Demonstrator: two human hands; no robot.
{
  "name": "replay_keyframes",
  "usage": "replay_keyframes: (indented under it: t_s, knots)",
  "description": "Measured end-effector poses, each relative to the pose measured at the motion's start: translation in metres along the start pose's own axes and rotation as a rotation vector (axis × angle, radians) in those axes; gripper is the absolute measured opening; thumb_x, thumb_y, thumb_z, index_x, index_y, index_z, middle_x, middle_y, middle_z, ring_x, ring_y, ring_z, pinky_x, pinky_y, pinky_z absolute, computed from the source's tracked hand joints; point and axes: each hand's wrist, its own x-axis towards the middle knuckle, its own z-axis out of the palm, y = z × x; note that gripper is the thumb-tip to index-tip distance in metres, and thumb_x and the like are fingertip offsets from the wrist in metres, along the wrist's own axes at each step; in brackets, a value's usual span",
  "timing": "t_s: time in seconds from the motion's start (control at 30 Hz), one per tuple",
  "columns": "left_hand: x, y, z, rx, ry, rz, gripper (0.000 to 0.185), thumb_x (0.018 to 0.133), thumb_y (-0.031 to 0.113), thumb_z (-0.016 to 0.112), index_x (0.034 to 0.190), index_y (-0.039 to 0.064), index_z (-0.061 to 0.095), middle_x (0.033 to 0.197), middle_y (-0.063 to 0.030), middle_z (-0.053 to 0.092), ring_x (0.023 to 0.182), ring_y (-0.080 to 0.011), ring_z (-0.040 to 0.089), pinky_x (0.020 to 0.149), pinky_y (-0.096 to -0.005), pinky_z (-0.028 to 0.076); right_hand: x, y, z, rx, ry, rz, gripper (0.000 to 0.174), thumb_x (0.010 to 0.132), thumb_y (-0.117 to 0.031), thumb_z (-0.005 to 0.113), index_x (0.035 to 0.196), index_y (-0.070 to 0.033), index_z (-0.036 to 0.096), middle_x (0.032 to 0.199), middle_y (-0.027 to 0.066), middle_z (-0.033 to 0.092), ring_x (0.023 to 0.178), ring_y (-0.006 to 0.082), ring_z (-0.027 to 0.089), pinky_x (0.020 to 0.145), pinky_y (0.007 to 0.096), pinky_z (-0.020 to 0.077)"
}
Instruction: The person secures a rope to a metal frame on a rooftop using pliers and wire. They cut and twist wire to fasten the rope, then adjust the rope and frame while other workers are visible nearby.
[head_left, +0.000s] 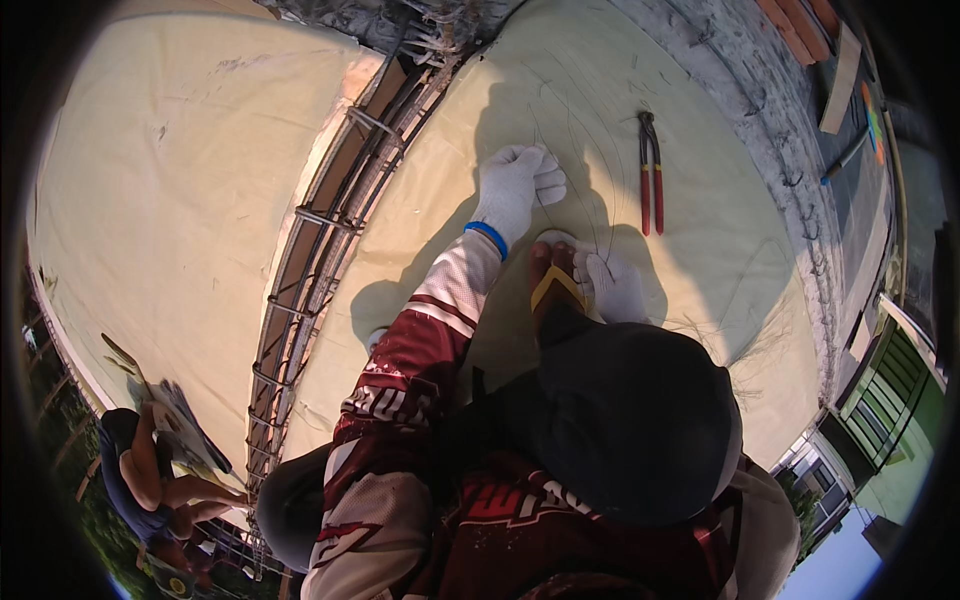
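Note:
My left hand (523, 184), in a white knit glove with a blue cuff, has its fingers curled on thin wire (574, 127) above the pale sheet. My right hand (611, 285), also gloved, is low beside my foot in a yellow-strapped flip-flop (559, 285); thin wires run up from its fingers, and my dark-clad knee hides part of its wrist. A pair of end-cutting nippers (651, 176) with red handles lies on the sheet to the upper right, its jaws pointing away from me.
A rebar cage (319, 217) runs through a long trough at the left. Rough concrete with rebar (780, 157) edges the sheet at right. Loose wires (731, 337) lie right of my knee. Another person (142, 472) crouches at lower left. Red bricks (799, 30) lie at upper right.

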Motion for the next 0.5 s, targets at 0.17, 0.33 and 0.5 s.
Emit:
replay_keyframes:
  t_s: [0.17, 0.33, 0.5]
  knots:
    - [0.012, 0.005, -0.01, -0.124, 0.029, -0.014, 0.014, 0.104, 0.014, 0.056, 0.107, 0.001, 0.058, 0.094, -0.0118, 0.071, 0.078, -0.0274, 0.073, 0.069, -0.0422, 0.064, -0.01, 0.008, 0.001, -0.179, -0.062, 0.106, 0.028, 0.104, -0.02, 0.056, 0.121, -0.003, 0.069, 0.099, 0.0095, 0.074, 0.087, 0.0175, 0.07, 0.078, 0.0309, 0.0551]
    - [0.02, 0.008, -0.022, -0.146, -0.038, -0.019, 0.021, 0.105, 0.018, 0.054, 0.12, 0.004, 0.057, 0.109, -0.0125, 0.069, 0.097, -0.0317, 0.071, 0.087, -0.0494, 0.062, -0.012, 0.008, -0.006, -0.499, -0.048, -0.143, 0.029, 0.101, -0.02, 0.058, 0.122, -0.005, 0.07, 0.111, 0.0176, 0.074, 0.105, 0.0349, 0.07, 0.09, 0.04, 0.054]
    - [0.023, 0.01, -0.029, -0.133, -0.133, 0.015, 0.014, 0.103, 0.018, 0.058, 0.11, 0.006, 0.061, 0.096, -0.0077, 0.072, 0.076, -0.0235, 0.072, 0.07, -0.0411, 0.063, -0.019, -0.004, -0.011, -0.553, -0.057, -0.147, 0.03, 0.101, -0.021, 0.058, 0.123, -0.002, 0.069, 0.116, 0.0174, 0.073, 0.11, 0.0317, 0.069, 0.094, 0.0399, 0.0528]
